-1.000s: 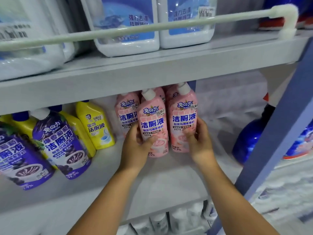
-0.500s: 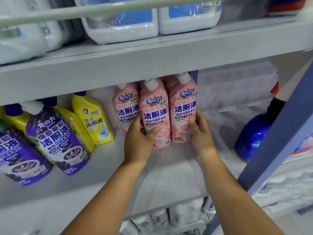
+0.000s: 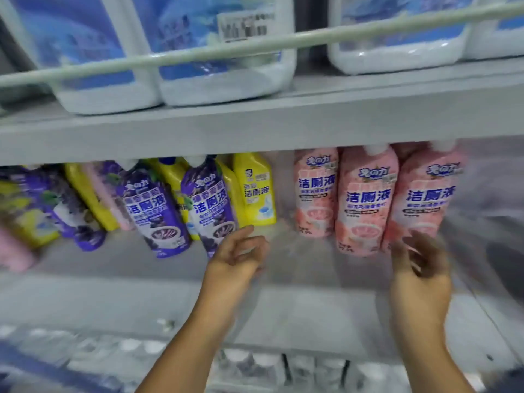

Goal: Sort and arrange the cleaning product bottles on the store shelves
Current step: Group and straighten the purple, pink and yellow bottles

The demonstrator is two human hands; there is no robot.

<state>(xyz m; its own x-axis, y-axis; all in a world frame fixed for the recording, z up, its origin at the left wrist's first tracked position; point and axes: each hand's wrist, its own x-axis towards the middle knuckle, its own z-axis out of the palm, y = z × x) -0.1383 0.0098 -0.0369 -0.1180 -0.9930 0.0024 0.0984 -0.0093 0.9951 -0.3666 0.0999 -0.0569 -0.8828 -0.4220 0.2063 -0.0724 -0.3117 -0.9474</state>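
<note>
Three pink toilet-cleaner bottles [image 3: 365, 199] stand in a row at the right of the middle shelf [image 3: 297, 302]. Left of them are a yellow bottle [image 3: 256, 191] and purple bottles [image 3: 209, 205], with more purple, yellow and pink ones further left. My left hand [image 3: 238, 253] hovers with fingers apart and empty, just in front of the nearest purple bottle. My right hand [image 3: 419, 265] is also open and empty, a little in front of the rightmost pink bottle [image 3: 425, 197]. The view is blurred by motion.
Large white jugs with blue labels [image 3: 221, 52] fill the upper shelf behind a pale guard rail [image 3: 255, 43]. White-capped bottles [image 3: 255, 361] stand on the shelf below. Bare shelf surface lies between my hands.
Both hands have let go of the pink bottles and drawn back, open. My left hand has moved left toward the purple bottles. The view has swung left.
</note>
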